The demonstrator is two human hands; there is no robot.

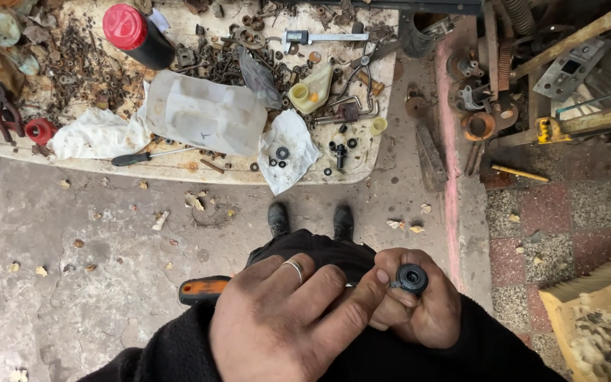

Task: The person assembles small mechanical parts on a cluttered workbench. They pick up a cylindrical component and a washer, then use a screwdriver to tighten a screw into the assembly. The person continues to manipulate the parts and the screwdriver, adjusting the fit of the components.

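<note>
My right hand point(422, 301) pinches a small black round rubber part point(411, 278) with a hole in its middle, held up at my fingertips. My left hand point(291, 318), with a ring on one finger, grips a screwdriver whose orange and black handle point(203, 288) sticks out to the left. Its thumb reaches toward the black part. The screwdriver's shaft is mostly hidden between my hands. Both hands are grimy and sit in front of my dark clothing, above my black shoes point(311, 219).
A low white bench point(178, 170) ahead is strewn with rusty nuts and parts, a white plastic container point(206, 113), rags, a red-capped black bottle point(139, 35), a caliper point(319, 37), a black-handled screwdriver point(150, 155) and black rings on a cloth point(288, 148). Scrap metal is piled at right.
</note>
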